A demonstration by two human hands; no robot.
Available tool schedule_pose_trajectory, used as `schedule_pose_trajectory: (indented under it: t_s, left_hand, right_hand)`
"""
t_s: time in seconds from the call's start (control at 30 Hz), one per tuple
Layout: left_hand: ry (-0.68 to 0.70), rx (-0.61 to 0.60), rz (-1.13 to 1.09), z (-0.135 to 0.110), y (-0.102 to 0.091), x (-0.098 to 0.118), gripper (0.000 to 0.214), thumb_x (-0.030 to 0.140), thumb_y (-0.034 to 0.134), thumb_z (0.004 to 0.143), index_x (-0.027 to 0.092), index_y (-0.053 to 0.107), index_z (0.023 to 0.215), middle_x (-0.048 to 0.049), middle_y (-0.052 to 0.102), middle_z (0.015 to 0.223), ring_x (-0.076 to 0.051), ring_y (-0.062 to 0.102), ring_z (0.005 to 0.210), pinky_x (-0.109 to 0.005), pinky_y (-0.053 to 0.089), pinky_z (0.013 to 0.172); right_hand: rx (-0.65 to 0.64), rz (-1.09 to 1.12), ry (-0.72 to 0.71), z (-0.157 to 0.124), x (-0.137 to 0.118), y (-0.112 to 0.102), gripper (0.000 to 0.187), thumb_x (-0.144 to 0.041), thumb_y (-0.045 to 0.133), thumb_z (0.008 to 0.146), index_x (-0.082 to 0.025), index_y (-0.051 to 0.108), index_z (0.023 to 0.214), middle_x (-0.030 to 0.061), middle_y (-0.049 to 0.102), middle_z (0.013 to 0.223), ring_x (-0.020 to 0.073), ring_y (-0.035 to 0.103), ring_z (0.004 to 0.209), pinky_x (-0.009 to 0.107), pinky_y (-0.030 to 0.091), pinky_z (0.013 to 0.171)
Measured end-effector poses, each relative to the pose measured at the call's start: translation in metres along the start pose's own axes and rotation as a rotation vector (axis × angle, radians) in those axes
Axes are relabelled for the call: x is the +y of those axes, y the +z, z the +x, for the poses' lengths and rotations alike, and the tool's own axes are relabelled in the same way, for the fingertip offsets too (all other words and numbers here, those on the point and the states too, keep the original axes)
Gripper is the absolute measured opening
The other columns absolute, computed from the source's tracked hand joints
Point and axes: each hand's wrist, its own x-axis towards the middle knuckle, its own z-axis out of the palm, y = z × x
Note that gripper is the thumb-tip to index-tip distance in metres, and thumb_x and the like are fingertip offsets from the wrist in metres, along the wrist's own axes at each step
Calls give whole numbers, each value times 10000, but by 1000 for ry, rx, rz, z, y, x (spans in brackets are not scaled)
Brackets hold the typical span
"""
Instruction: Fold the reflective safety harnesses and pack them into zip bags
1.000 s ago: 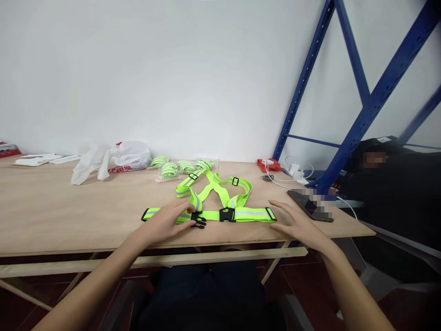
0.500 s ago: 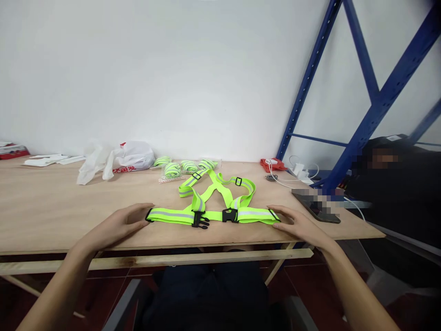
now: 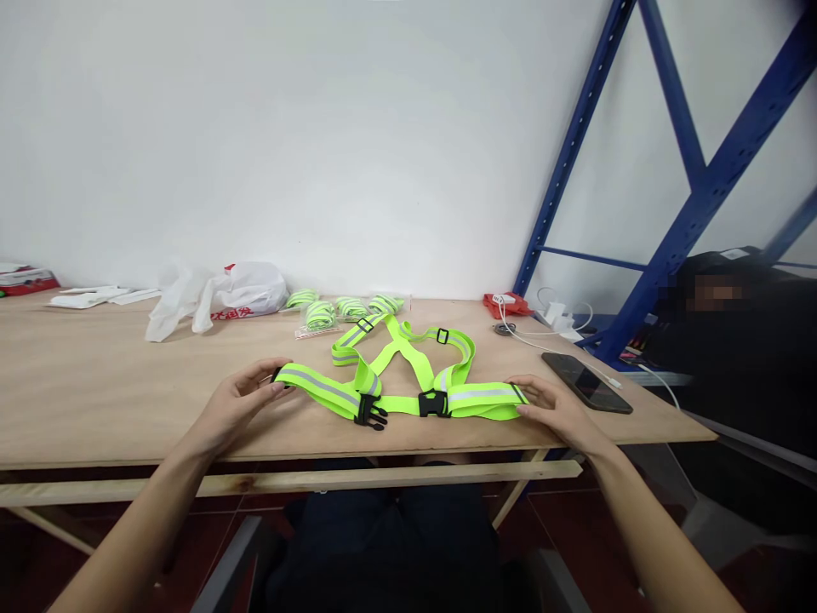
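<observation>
A neon-yellow reflective harness vest [image 3: 399, 405] with grey stripes lies on the wooden table in front of me, its straps crossing at the back. At the left end of its waist belt, my left hand [image 3: 237, 402] pinches the strap by a black slider, lifting that end a little. My right hand [image 3: 557, 412] grips the belt's right end between thumb and fingers. The black prong half of the buckle [image 3: 370, 412] and the socket half [image 3: 433, 403] sit apart on the front of the belt, unfastened.
Behind the vest are several bagged rolled vests [image 3: 320, 315] and a white plastic bag [image 3: 252, 288]. To the right lie a phone [image 3: 587, 381], a white cable and a red pouch [image 3: 520, 308]. A blue metal rack [image 3: 651, 255] stands right, with a person in dark clothing beyond.
My left hand has moved right and slightly up, raising and bending the belt's left end. My right hand has closed on the right end, and the socket half has shifted slightly right.
</observation>
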Motion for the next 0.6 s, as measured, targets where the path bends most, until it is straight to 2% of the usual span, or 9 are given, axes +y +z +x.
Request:
schedule_pose_trajectory:
  t_s: [0.13, 0.27, 0.4, 0.5, 0.6]
  left_hand:
    - [-34, 39, -276, 1, 10, -5, 453, 362, 892, 635, 207, 788, 1048, -83, 737, 1167, -347, 591, 1237, -457, 530, 1043]
    - [-30, 109, -373, 1, 15, -4, 397, 291, 884, 644, 202, 794, 1020, -71, 755, 1108, -311, 626, 1194, -446, 520, 1064]
    - [-60, 154, -412, -3, 23, -3, 397, 320, 871, 649, 190, 796, 1016, -92, 762, 1093, -308, 646, 1169, -446, 501, 1079]
    - [-28, 158, -354, -7, 27, -3, 432, 402, 859, 664, 223, 790, 1051, -89, 735, 1188, -330, 623, 1210, -469, 515, 1053]
    - [58, 120, -39, -9, 17, 1, 488, 494, 850, 658, 234, 789, 1066, -88, 719, 1223, -357, 606, 1232, -476, 510, 1052]
  right_hand:
    - [44, 67, 2, -1, -1, 1, 701, -711, 775, 617, -211, 677, 1100, 143, 693, 1242, 363, 622, 1197, 472, 515, 1027]
    - [12, 44, -5, -3, -6, 2, 659, -671, 778, 650, -221, 697, 1124, 127, 696, 1252, 363, 595, 1238, 468, 499, 1049]
    - [-17, 24, -10, -4, -10, 4, 687, -685, 762, 662, -223, 700, 1167, 123, 675, 1303, 369, 561, 1284, 472, 490, 1062]
    - [-38, 25, -1, -4, -12, 5, 683, -667, 767, 673, -225, 695, 1188, 121, 668, 1321, 369, 561, 1287, 475, 488, 1065]
    - [-47, 6, 0, -6, -13, 3, 683, -669, 769, 671, -221, 701, 1182, 125, 674, 1310, 377, 566, 1278, 488, 490, 1062]
